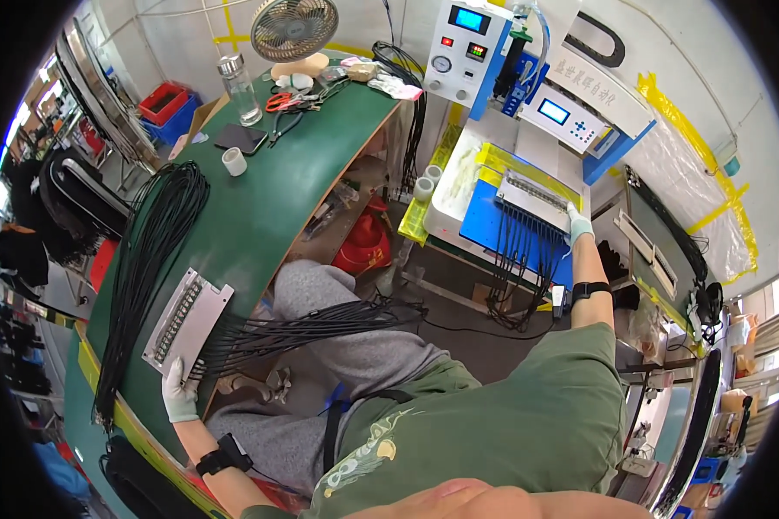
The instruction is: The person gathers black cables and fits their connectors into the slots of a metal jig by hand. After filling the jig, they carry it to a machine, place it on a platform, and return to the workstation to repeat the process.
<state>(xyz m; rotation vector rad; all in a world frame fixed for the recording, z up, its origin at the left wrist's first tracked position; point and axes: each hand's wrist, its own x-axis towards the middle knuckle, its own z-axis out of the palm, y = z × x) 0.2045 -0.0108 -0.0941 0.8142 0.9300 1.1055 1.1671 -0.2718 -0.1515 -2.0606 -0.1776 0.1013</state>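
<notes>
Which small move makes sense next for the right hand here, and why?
Probably a light steadying press on the silver fixture on the blue mat: the right hand is at its right end, and black cables trail from it past the mat's edge, perhaps tugging it.

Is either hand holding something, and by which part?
Left hand touches the lower end of one metal fixture; right hand, the right end of another fixture. Whether either grips cannot be told.

Cable bundle (151, 246) left of fixture (189, 321) on table (260, 203), second fixture (535, 201) on mat (483, 218), right
</notes>
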